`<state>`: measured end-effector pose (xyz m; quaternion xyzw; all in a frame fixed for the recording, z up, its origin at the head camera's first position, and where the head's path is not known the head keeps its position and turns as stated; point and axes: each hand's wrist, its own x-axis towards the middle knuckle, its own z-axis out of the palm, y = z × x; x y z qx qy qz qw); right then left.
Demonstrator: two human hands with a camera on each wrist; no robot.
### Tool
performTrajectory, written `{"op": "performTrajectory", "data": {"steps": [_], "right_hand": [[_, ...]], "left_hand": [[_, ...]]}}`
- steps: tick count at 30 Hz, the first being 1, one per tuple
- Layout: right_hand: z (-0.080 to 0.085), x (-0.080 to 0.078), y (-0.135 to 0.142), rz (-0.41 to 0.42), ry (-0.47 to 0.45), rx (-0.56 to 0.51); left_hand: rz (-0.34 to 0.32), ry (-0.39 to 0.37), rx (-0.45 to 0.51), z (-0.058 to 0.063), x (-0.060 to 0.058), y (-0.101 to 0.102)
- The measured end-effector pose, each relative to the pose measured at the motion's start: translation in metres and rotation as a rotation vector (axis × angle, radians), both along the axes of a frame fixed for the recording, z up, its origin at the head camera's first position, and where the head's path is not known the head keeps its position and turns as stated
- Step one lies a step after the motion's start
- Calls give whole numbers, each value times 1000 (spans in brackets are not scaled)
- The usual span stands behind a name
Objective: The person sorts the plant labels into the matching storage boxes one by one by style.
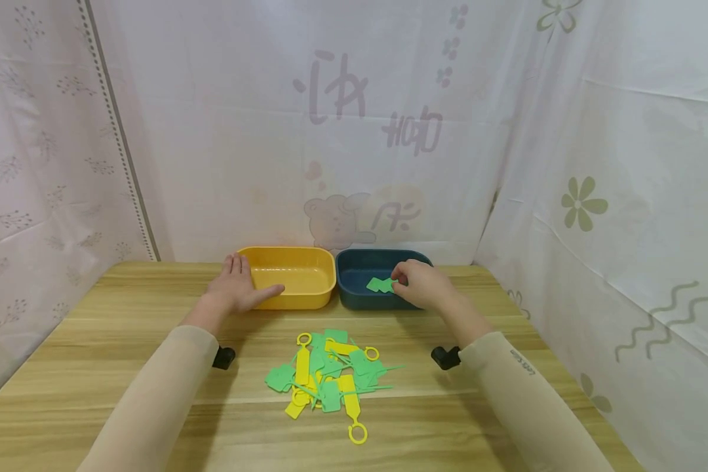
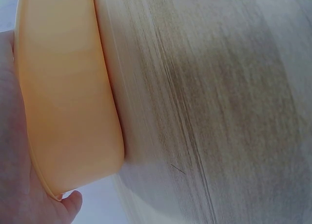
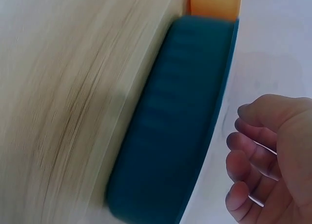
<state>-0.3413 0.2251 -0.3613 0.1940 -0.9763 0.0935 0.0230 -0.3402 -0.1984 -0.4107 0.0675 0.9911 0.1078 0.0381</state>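
My left hand (image 1: 234,288) rests at the left end of the yellow bin (image 1: 324,302), fingers straight along the rim and thumb stretched across its front edge. In the left wrist view, palm and thumb lie right against the bin's rim. Over the right side of the dark blue bin (image 1: 354,301) hovers my right hand (image 1: 423,283). Its fingers (image 3: 239,148) are loosely bent with nothing between them in the right wrist view. Green tags (image 1: 379,285) lie inside the blue bin just beside these fingertips.
Nearer on the wooden table (image 1: 259,432) lies a mixed pile of green tags (image 1: 331,397) with thin tails and yellow tags (image 1: 303,367) with ring ends. The bins stand side by side at the back edge, before a patterned curtain (image 1: 230,164). Black wrist mounts show below both wrists.
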Motion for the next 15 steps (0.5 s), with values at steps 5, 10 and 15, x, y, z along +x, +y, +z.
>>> {"op": "performTrajectory", "data": {"steps": [5, 10, 15], "right_hand": [[5, 13, -18, 74, -1, -9], [7, 25, -35, 136, 12, 4], [5, 33, -49, 200, 47, 40]], "left_hand": [[6, -1, 5, -2, -1, 0], [7, -3, 12, -2, -1, 0], [7, -1, 14, -1, 0, 0]]}}
